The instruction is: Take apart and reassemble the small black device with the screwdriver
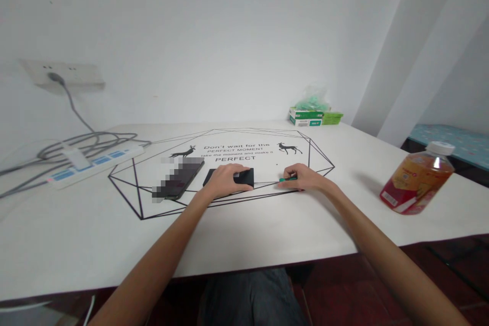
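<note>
My left hand (224,182) is closed over a flat black rectangular object (247,177) lying on the table, its thumb on the near edge and its fingers along the far edge. The palm hides the middle of that object. In my right hand (303,177) is a thin tool with a green handle (287,180), pinched between the fingers. A slim shaft seems to run from it leftward to the black object's right end; whether they touch I cannot tell. Left of my left hand lies a dark smartphone (187,178), partly blurred out by pixelation.
At the right stands a bottle of amber drink (418,178) with a white cap. A white power strip (97,167) and coiled grey cables (87,138) occupy the left. Green-and-white boxes (305,116) with a plastic bag (314,99) sit at the back against the wall.
</note>
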Motion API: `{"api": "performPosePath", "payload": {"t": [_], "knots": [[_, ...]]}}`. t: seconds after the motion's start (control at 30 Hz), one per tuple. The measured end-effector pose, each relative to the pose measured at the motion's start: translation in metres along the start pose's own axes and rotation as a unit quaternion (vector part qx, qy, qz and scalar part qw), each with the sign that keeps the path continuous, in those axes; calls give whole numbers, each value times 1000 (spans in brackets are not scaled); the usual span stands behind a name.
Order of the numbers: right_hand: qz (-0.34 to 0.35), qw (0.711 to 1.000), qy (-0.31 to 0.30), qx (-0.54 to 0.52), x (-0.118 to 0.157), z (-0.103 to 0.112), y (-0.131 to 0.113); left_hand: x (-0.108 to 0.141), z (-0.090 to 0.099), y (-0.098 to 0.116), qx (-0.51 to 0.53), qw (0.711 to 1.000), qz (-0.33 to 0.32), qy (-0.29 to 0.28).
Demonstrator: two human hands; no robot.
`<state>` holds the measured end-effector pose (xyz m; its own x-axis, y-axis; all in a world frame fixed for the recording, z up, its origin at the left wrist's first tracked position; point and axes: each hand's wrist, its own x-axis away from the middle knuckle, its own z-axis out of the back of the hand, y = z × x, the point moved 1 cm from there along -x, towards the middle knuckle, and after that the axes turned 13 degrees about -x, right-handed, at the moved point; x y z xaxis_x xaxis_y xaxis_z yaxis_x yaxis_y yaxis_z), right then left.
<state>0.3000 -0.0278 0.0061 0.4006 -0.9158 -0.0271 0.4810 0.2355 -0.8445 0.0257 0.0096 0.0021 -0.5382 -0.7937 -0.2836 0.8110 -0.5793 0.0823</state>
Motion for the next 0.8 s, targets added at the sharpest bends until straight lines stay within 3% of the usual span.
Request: {"api": "performPosePath", "payload": {"t": [0.27,0.8], "knots": [[61,995,58,58,-5,-2,6,-1,-3,-3,-3,1000,-8,3],[55,993,80,71,-7,-1,9,1,-3,-3,0,1000,-7,12]]}}
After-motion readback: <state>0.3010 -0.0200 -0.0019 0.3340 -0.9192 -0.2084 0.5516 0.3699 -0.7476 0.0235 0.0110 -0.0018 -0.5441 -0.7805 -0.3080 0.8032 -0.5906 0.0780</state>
